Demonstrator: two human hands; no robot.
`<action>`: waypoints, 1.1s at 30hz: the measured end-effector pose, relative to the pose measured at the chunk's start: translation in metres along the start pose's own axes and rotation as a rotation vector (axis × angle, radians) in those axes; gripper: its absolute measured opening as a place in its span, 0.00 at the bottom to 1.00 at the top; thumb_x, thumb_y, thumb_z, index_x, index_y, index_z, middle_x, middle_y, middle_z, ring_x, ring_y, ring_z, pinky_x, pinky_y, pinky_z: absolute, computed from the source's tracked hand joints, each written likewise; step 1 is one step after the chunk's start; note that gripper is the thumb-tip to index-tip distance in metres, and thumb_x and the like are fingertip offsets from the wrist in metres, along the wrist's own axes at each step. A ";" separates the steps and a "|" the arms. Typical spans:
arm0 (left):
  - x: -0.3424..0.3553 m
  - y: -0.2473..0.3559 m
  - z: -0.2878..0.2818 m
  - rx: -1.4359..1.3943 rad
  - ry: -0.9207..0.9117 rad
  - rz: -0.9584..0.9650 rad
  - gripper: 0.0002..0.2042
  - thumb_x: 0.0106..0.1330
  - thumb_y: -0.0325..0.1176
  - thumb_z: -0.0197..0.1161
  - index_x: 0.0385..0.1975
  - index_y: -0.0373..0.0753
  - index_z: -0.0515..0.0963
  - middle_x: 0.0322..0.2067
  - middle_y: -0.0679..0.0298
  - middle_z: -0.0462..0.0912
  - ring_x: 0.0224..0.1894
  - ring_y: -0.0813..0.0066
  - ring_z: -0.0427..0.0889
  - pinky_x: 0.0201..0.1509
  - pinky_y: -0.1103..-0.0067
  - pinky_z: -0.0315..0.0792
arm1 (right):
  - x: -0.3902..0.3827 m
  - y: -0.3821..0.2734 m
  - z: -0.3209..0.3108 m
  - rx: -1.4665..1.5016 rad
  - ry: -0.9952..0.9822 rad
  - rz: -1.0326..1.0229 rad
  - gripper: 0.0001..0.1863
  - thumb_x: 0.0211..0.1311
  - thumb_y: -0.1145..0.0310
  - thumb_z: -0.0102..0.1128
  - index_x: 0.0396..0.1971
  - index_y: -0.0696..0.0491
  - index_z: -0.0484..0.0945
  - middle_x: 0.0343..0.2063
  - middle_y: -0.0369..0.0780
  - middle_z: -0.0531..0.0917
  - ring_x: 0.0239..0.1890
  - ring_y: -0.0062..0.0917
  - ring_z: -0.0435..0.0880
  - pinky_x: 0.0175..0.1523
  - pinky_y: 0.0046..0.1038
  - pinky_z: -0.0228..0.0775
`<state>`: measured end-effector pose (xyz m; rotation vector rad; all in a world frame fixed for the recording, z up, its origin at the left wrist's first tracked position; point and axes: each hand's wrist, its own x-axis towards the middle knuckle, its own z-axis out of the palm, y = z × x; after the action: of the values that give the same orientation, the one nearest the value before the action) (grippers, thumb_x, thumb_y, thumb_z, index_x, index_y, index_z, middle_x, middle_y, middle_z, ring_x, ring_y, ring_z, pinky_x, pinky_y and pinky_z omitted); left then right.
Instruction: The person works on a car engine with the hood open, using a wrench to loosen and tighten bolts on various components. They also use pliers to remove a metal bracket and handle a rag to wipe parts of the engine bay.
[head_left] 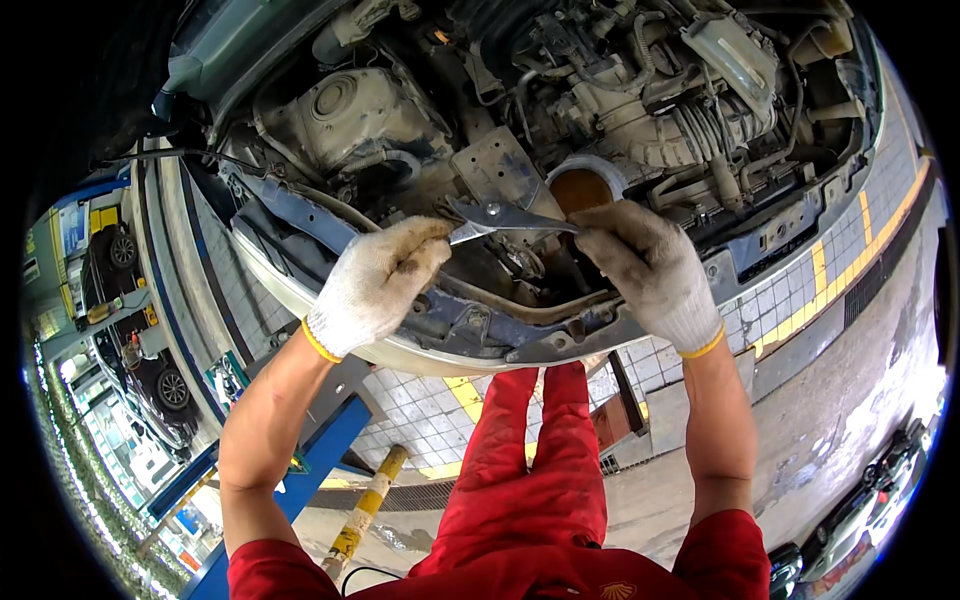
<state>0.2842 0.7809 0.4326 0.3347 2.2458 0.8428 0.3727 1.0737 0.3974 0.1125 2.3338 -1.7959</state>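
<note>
A pivoted metal hand tool (512,216), like scissors or pliers, is held level between my two hands, above the front of an open engine bay. My left hand (372,283), in a white knitted glove with dirty fingertips, is closed on the tool's left end. At its right end, the gloved fingers of my right hand (655,268) pinch the narrow tip. A round opening with a brown inside (580,190) lies just behind the tool, beside my right fingers. My fingers partly cover both ends of the tool.
The car's front crossmember (480,325) runs beneath my hands. A ribbed air hose (690,137) and a dusty strut tower (345,110) stand in the bay. A yellow-and-white striped post (367,505) and a blue lift beam (320,465) are at lower left. Other vehicles stand at both sides.
</note>
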 end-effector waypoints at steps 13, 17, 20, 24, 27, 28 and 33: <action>0.090 -0.004 -0.027 0.257 0.334 0.011 0.24 0.73 0.50 0.63 0.56 0.36 0.81 0.50 0.50 0.87 0.51 0.62 0.87 0.58 0.72 0.78 | 0.104 0.021 0.101 1.196 -0.278 0.520 0.17 0.77 0.55 0.58 0.35 0.54 0.81 0.15 0.30 0.70 0.15 0.16 0.65 0.22 0.23 0.54; 0.150 -0.062 -0.076 0.674 0.563 -0.084 0.26 0.74 0.56 0.57 0.57 0.40 0.80 0.51 0.46 0.84 0.56 0.47 0.82 0.61 0.62 0.75 | 0.166 0.044 0.107 0.992 -0.207 0.415 0.20 0.74 0.58 0.60 0.34 0.62 0.85 0.16 0.37 0.78 0.16 0.20 0.71 0.24 0.24 0.61; 0.202 -0.108 -0.105 0.885 0.580 -0.067 0.27 0.75 0.54 0.54 0.65 0.42 0.72 0.62 0.46 0.75 0.64 0.46 0.75 0.65 0.59 0.72 | 0.228 0.065 0.113 1.004 -0.233 0.424 0.17 0.74 0.62 0.59 0.32 0.61 0.85 0.15 0.37 0.76 0.16 0.22 0.71 0.22 0.25 0.60; 0.243 -0.164 -0.111 1.072 0.671 -0.124 0.29 0.75 0.53 0.53 0.69 0.43 0.68 0.63 0.47 0.74 0.66 0.47 0.72 0.69 0.55 0.66 | 0.305 0.065 0.128 1.017 -0.270 0.495 0.13 0.75 0.67 0.58 0.29 0.57 0.80 0.20 0.38 0.80 0.15 0.20 0.70 0.18 0.25 0.57; 0.256 -0.151 -0.098 1.115 0.652 -0.136 0.29 0.74 0.53 0.53 0.69 0.42 0.67 0.64 0.48 0.74 0.65 0.48 0.72 0.68 0.55 0.66 | 0.353 0.078 0.139 0.987 -0.187 0.487 0.17 0.75 0.63 0.57 0.26 0.56 0.80 0.18 0.38 0.79 0.14 0.20 0.69 0.18 0.26 0.57; 0.253 -0.144 -0.096 1.118 0.626 -0.162 0.29 0.74 0.53 0.52 0.69 0.42 0.67 0.64 0.48 0.73 0.65 0.48 0.72 0.68 0.56 0.66 | 0.368 0.083 0.143 0.932 -0.183 0.472 0.18 0.75 0.61 0.56 0.24 0.55 0.80 0.17 0.37 0.79 0.14 0.20 0.69 0.18 0.26 0.57; 0.244 -0.134 -0.101 1.074 0.538 -0.264 0.30 0.74 0.50 0.52 0.70 0.40 0.64 0.64 0.44 0.73 0.67 0.45 0.70 0.70 0.55 0.64 | 0.445 0.111 0.190 1.273 -0.239 0.552 0.17 0.76 0.60 0.53 0.28 0.52 0.83 0.19 0.37 0.80 0.16 0.23 0.71 0.24 0.29 0.64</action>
<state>0.0387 0.7423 0.2705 0.2858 2.9889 -0.5575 -0.0224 0.8940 0.1565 0.5838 0.6007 -2.4066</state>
